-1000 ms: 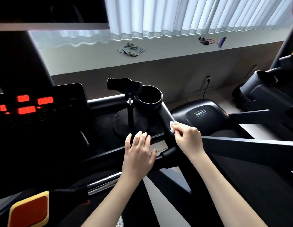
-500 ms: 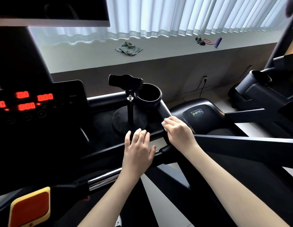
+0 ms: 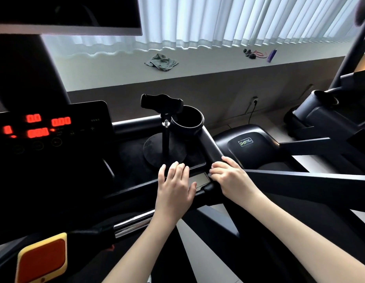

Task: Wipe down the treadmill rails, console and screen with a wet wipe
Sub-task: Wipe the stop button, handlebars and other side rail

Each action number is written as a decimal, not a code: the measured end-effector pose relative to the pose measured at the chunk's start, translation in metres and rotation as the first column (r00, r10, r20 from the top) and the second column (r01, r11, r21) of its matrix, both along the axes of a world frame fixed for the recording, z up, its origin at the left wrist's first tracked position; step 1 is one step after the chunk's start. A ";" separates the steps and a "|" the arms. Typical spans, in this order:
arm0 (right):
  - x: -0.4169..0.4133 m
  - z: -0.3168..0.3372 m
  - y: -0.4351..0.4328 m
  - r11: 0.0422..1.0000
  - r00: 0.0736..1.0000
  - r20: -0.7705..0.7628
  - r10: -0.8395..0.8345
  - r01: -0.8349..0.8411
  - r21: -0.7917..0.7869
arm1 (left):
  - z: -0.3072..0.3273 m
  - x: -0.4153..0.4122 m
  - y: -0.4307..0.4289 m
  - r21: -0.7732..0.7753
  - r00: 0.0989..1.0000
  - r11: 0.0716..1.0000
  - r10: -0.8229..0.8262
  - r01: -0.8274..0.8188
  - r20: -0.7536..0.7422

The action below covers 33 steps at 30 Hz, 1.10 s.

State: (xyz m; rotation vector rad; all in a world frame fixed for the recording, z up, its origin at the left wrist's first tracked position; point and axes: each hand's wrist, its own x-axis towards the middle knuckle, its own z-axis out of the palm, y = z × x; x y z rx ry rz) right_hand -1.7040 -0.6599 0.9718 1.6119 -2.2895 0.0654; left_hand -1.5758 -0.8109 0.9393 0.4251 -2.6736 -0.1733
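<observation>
The black treadmill console (image 3: 45, 127) glows with red digits at the left, and a dark screen (image 3: 65, 15) hangs above it. My left hand (image 3: 174, 184) rests flat on the front edge of the console tray (image 3: 200, 163), fingers straight. To its right, my right hand (image 3: 228, 178) curls its fingers over the corner where the tray meets the right side rail (image 3: 300, 178). The wet wipe is hidden under that hand; no white shows.
A phone holder on a round base (image 3: 165, 135) and a cup holder (image 3: 187, 123) stand on the tray just beyond my hands. A chrome handlebar (image 3: 132, 223) and an orange stop button (image 3: 42, 260) lie nearer me. Another treadmill (image 3: 330, 119) stands to the right.
My right hand, with the white wipe showing at its fingertips earlier, slid left and toward me along the tray's corner, and the wipe went out of sight. The left hand stayed put.
</observation>
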 end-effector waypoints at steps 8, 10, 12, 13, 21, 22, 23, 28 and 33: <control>0.022 0.001 0.019 0.968 0.989 -0.060 -0.137 0.120 -0.221 | -0.001 0.000 -0.001 -0.007 1.000 1.000 -0.013 0.013 0.022; 0.020 0.003 0.019 0.928 0.975 -0.003 -0.221 0.209 -0.308 | -0.001 0.000 -0.001 -0.030 0.999 0.999 -0.027 0.028 0.025; 0.016 0.005 0.011 0.872 0.956 0.132 -0.262 0.294 -0.392 | -0.001 0.001 0.000 -0.053 0.999 0.997 -0.047 0.048 0.028; 0.018 0.005 0.009 0.852 0.948 0.182 -0.262 0.316 -0.418 | -0.002 0.001 -0.001 -0.058 0.998 0.997 -0.050 0.052 0.026; 0.043 0.004 0.022 0.811 0.918 0.221 -0.330 0.396 -0.431 | -0.001 0.000 -0.001 -0.053 0.997 0.996 -0.077 0.078 0.029; 0.034 0.005 0.015 0.792 0.897 0.288 -0.334 0.433 -0.430 | -0.001 0.000 -0.002 -0.051 0.996 0.995 -0.086 0.088 0.033; 0.026 0.006 0.007 0.771 0.873 0.343 -0.346 0.473 -0.427 | -0.001 0.000 -0.002 -0.048 0.995 0.994 -0.093 0.095 0.036; 0.018 0.003 0.012 0.699 0.778 0.477 -0.409 0.603 -0.384 | -0.001 0.001 -0.002 -0.052 0.993 0.993 -0.103 0.106 0.056; 0.038 0.006 0.033 0.619 0.710 0.551 -0.438 0.683 -0.388 | 0.002 0.000 0.000 -0.057 0.993 0.994 -0.093 0.097 0.075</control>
